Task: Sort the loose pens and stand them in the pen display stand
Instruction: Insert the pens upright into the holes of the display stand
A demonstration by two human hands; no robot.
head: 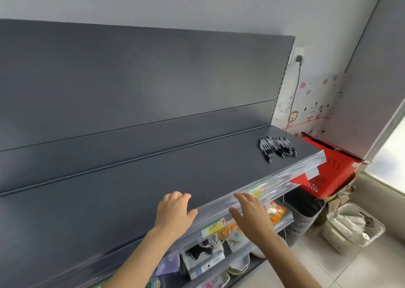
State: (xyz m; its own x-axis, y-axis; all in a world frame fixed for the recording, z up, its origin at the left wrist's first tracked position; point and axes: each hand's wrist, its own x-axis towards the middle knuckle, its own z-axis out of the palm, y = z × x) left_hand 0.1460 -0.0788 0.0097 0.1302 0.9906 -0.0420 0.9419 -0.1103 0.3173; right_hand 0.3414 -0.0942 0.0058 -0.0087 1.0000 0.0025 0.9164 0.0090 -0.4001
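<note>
Pens point(277, 147) on shelf point(153, 178), well beyond right grip point(249, 215)

Daylight is glaring from the bright glass window point(392, 154) beyond the right hand point(252, 218); blur is smearing everything below it.

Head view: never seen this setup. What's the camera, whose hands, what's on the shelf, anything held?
No robot: one wide-angle camera on a person's head looks forward and down at their two bare hands. The left hand rests on the front of the dark grey shelf, fingers relaxed; the right hand is open at the shelf's front edge. Neither holds anything. A loose pile of black pens lies at the shelf's far right end. A red basket sits beyond it. No pen display stand is in view.
</note>
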